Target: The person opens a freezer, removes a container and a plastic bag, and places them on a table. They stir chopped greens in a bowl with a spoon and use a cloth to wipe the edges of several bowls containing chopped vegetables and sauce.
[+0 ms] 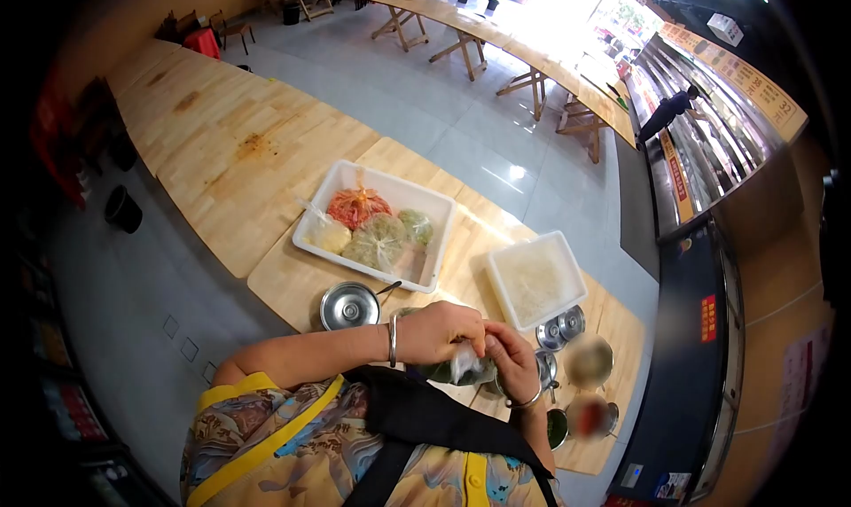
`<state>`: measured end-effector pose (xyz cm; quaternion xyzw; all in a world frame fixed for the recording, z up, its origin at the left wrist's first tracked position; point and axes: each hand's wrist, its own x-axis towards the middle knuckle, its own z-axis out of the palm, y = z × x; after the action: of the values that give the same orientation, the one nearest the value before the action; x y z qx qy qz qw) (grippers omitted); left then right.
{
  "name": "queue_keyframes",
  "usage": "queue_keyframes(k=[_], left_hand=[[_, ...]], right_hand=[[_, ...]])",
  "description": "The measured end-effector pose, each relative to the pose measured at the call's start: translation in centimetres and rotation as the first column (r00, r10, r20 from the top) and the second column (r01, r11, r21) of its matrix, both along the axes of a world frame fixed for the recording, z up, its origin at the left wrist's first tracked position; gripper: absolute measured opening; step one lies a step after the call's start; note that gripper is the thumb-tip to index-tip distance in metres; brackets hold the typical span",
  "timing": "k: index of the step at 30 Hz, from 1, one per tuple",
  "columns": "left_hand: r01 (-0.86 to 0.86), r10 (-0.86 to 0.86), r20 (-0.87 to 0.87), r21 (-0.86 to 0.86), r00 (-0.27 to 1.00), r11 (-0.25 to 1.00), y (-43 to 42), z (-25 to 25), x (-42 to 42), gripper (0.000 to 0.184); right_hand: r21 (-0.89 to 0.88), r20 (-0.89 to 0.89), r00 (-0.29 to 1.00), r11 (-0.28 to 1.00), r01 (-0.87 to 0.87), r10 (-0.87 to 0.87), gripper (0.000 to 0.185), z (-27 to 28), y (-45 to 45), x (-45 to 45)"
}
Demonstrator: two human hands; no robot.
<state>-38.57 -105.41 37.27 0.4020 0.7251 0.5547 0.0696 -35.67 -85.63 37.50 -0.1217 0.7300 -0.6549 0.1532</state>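
Both my hands meet over the near edge of the wooden table, at a clear plastic bag with dark green contents. My left hand has its fingers closed on the gathered top of the bag. Opposite it, my right hand pinches the bag near the same spot, fingertips close to the left ones. My fingers partly hide the bag's neck, and its lower part sits in front of my apron. Just left of my wrist is a round steel lid with a dark handle sticking out beside it.
Ahead stands a white tray with several bags of shredded food, orange-red, green and pale. Right of it is a white bin with whitish contents. Steel lids and bowls crowd the right side. A person stands by the far counter.
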Motion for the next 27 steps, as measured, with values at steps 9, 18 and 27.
queue_keyframes(k=[9,18,27], left_hand=[[-0.290,0.319,-0.753,0.177,0.576,0.941,-2.6,1.8,-2.7,0.008],[-0.401,0.414,-0.549,0.152,0.726,0.904,-5.6,2.5,-8.7,0.013],[-0.616,0.608,-0.128,-0.034,0.784,0.787,-5.1,-4.4,-17.2,0.018]], right_hand=[[-0.068,0.018,0.995,0.992,0.103,-0.102,0.016,1.3,-3.1,-1.9],[0.390,-0.603,0.795,0.841,0.374,-0.073,0.006,-2.6,-5.2,-7.7],[0.191,0.024,0.901,0.887,0.421,-0.433,0.020,-11.0,0.1,-2.3]])
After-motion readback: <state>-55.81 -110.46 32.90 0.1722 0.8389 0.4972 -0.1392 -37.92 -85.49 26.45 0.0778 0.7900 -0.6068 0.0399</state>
